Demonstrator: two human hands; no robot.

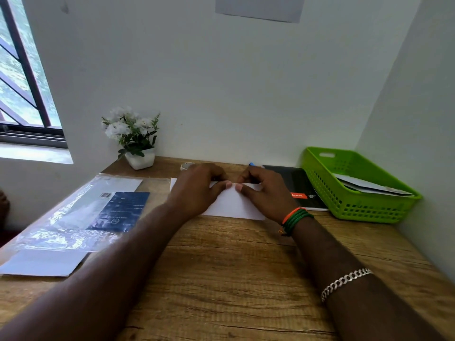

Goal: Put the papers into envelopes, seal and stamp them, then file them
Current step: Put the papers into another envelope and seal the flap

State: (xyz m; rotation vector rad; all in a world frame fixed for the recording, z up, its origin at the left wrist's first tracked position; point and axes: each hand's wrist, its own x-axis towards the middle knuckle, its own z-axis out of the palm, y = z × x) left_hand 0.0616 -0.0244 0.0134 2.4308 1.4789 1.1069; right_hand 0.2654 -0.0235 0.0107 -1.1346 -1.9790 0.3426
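Green basket (349, 205) holds white envelopes (369, 187) beside the black pad (299, 185).

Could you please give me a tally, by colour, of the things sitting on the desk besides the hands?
White: 3, the envelope, the flower pot, the roll of tape
Green: 1, the basket
Black: 1, the notepad
Clear: 1, the plastic pack of envelopes
Blue: 1, the pen tip
Total: 7
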